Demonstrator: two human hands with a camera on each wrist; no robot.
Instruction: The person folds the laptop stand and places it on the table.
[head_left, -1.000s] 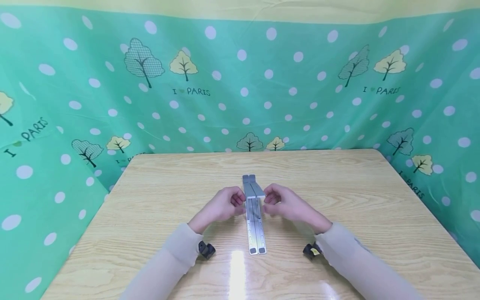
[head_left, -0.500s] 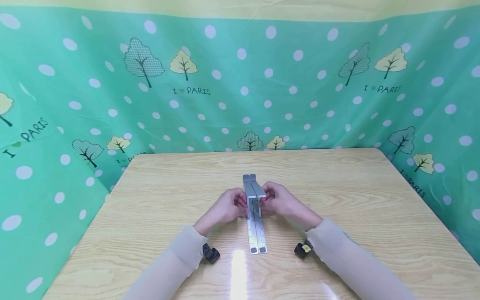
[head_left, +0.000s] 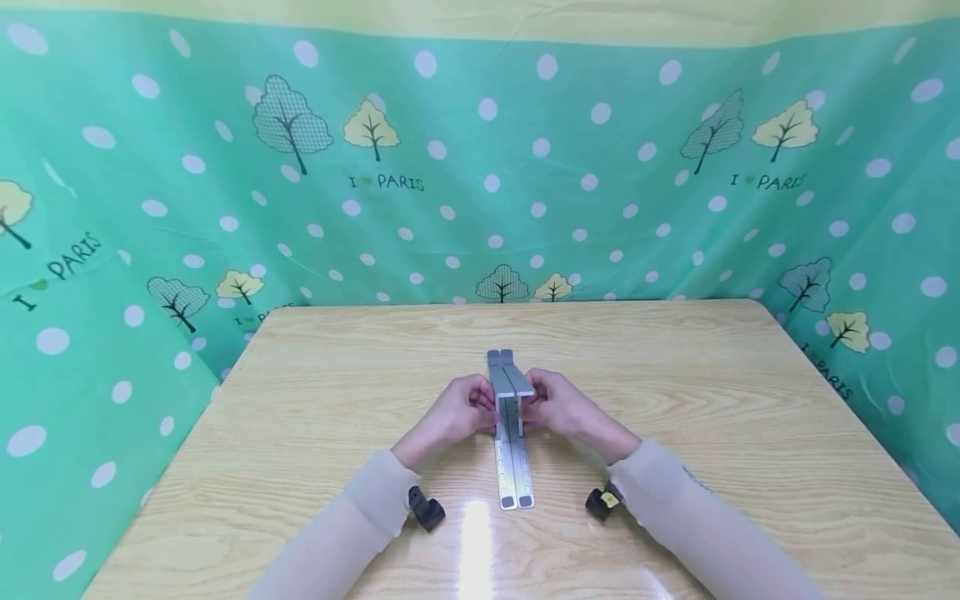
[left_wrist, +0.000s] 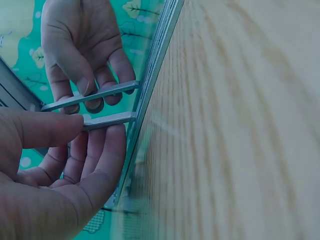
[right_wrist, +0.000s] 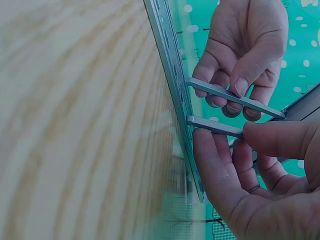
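Observation:
A silver folding laptop stand stands partly unfolded on the table, its two base rails lying side by side toward the person. Its raised upper arms slope down to the far end. On the left side, my left hand pinches one flat support leg between thumb and fingers. My right hand pinches the other support leg from the right. In both wrist views the legs meet the slotted base rails at one end. Parts of the fingertips are hidden behind the stand in the head view.
The light wood table extends around the stand. Behind it hangs a green dotted curtain with trees. Small black devices sit at both wrists, below the pale sleeves.
Both hands have closed in on the stand, the right one moving left, and now pinch its support legs. The legs between the upper arms and base have shifted to stand more upright.

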